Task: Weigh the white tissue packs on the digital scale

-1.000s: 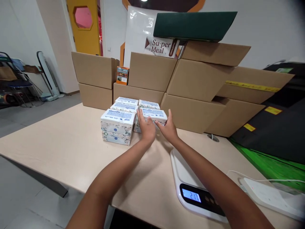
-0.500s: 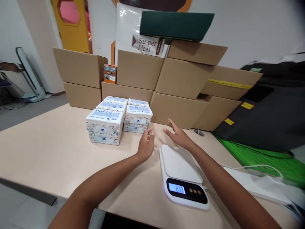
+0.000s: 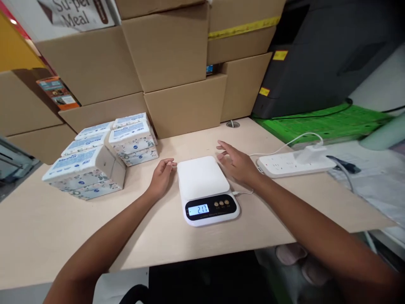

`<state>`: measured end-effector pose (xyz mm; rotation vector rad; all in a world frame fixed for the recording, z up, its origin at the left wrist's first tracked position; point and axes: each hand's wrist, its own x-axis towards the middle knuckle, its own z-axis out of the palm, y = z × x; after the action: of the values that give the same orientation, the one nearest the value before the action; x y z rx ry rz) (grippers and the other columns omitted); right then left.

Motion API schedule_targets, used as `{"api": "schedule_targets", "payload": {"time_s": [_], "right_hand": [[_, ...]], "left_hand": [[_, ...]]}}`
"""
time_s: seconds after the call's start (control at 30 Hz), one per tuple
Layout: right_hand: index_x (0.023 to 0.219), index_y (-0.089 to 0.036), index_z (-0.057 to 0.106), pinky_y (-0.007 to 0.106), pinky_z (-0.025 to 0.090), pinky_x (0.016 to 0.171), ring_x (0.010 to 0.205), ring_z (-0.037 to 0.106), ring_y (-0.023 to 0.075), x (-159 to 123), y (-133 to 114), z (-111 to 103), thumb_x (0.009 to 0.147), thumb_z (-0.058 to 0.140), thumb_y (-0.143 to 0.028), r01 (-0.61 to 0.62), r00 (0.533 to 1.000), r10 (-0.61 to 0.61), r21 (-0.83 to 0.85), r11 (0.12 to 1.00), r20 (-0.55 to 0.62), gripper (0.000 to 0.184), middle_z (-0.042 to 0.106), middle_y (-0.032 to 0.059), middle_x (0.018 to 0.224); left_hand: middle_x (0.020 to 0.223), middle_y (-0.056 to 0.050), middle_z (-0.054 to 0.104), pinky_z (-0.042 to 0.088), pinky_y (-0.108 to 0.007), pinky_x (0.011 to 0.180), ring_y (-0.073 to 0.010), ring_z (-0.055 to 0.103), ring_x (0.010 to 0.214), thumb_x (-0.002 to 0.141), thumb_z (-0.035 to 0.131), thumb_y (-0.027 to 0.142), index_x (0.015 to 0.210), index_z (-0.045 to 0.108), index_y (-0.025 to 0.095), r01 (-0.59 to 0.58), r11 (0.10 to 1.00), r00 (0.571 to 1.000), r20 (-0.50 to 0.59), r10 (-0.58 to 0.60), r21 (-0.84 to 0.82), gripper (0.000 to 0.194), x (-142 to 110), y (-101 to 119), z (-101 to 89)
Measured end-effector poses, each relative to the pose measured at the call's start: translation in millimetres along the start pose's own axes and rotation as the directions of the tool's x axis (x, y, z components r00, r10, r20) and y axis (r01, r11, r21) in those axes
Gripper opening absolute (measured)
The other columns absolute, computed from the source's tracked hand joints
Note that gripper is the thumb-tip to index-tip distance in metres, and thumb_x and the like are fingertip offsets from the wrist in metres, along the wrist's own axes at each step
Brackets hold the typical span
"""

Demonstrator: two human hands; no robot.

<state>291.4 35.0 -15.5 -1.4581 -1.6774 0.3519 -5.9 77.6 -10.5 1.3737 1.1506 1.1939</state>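
A white digital kitchen scale [image 3: 204, 177] lies flat on the table with nothing on its platform. Its lit display [image 3: 198, 210] shows digits that look like 2.17. My left hand [image 3: 160, 178] rests beside the scale's left edge, fingers loosely bent and holding nothing. On the other side, my right hand [image 3: 236, 164] is open near the upper right edge, thumb apart from the fingers. I cannot tell whether either hand touches the scale. Left of my left hand stand tissue packs [image 3: 91, 173], stacked and printed with flowers and blue lettering.
Cardboard boxes [image 3: 186, 105] are piled along the table's back. A white power strip [image 3: 294, 164] with a plug and cables lies to the right. Beyond it are a green slatted platform [image 3: 303, 124] and a large dark case [image 3: 313, 71]. The table's front edge runs below the scale.
My view has turned down and to the right. My hands have come back from beyond the scale to either side of it. The display looks the same.
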Motion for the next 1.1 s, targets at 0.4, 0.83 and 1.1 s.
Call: {"api": "schedule_targets", "payload": {"time_s": [0.4, 0.83, 1.1], "right_hand": [[0.17, -0.015, 0.048, 0.047, 0.053, 0.112, 0.132, 0.074, 0.0372, -0.3, -34.2, -2.6, 0.114, 0.033, -0.051, -0.082, 0.959, 0.137, -0.219, 0.972, 0.248, 0.068, 0.081, 0.0166, 0.136], [0.165, -0.015, 0.054, 0.045, 0.051, 0.114, 0.136, 0.072, 0.0348, 1.1, -42.1, 3.5, 0.115, 0.032, -0.052, -0.063, 0.955, 0.138, -0.274, 0.96, 0.263, 0.066, 0.078, 0.0194, 0.142], [0.157, -0.018, 0.062, 0.046, 0.052, 0.109, 0.131, 0.075, 0.0367, -2.1, -41.7, 2.3, 0.115, 0.029, -0.046, 0.006, 0.946, 0.101, -0.329, 0.944, 0.307, 0.06, 0.08, 0.0197, 0.137]], "left_hand": [[0.09, -0.006, 0.075, 0.055, -0.035, 0.089, -0.0194, 0.068, 0.086, 0.067, 0.088, 0.073, 0.091, 0.074, 0.018, -0.027, 0.999, 0.999, -0.022, 0.026, -0.041, 0.061, -0.6, 3.5, -3.7], [0.103, -0.009, 0.083, 0.051, -0.046, 0.107, -0.0342, 0.073, 0.109, 0.071, 0.081, 0.066, 0.095, 0.078, 0.024, -0.072, 0.99, 0.997, 0.013, 0.071, 0.12, 0.049, 2.1, -0.4, -13.5], [0.093, -0.006, 0.082, 0.052, -0.042, 0.101, -0.0304, 0.074, 0.101, 0.067, 0.08, 0.048, 0.095, 0.073, 0.023, -0.043, 0.999, 0.996, 0.073, 0.042, -0.001, 0.038, -2.9, 1.1, -11.2]]}}
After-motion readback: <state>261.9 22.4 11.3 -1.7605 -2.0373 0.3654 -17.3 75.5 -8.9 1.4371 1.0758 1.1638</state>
